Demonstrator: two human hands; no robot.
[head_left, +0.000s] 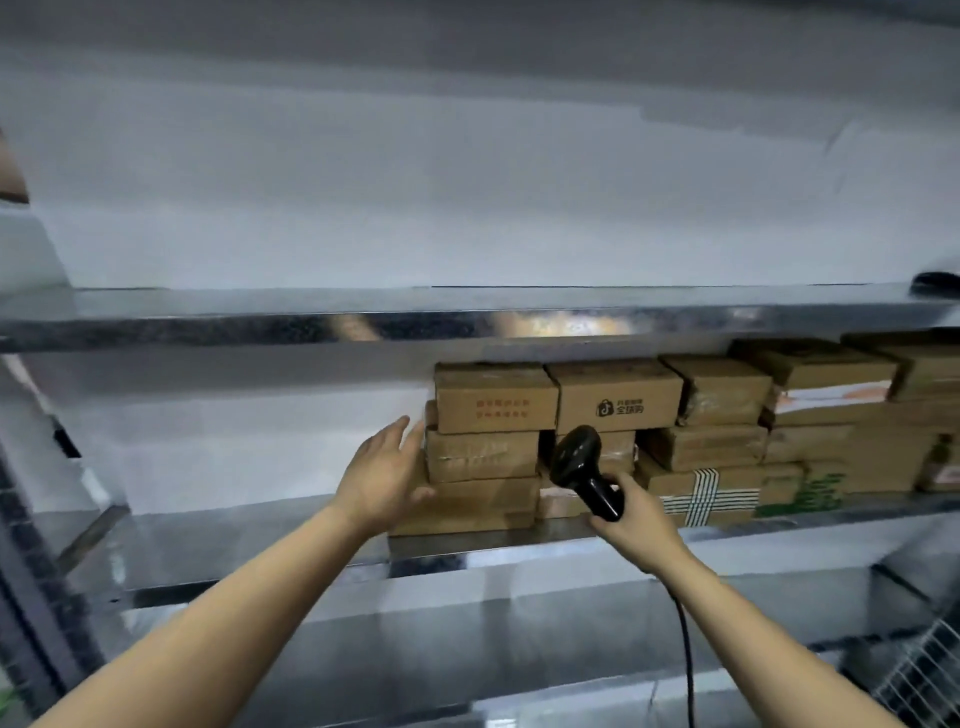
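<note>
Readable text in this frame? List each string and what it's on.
"全球购": black print by a bag logo on the middle top box; smaller line above blurred.
Red two-line print on the top-left box: too blurred.
Green print on the lower-right box: unreadable.
No text visible on the scanner.

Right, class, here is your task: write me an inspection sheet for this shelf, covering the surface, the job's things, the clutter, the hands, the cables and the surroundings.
Surface: metal shelf, with its left part bare and goods on its right part.
Job's things: black scanner; cardboard boxes stacked in rows, some taped.
Clutter: one dark object on the upper shelf at far right, too blurred to tell.
Hands: left hand has straight fingers at the left end of the boxes, contact unclear; right hand grips the scanner's handle.
Cables: black cable hangs down from the scanner's handle.
Surroundings: pale wall behind; wire mesh at lower right.
</note>
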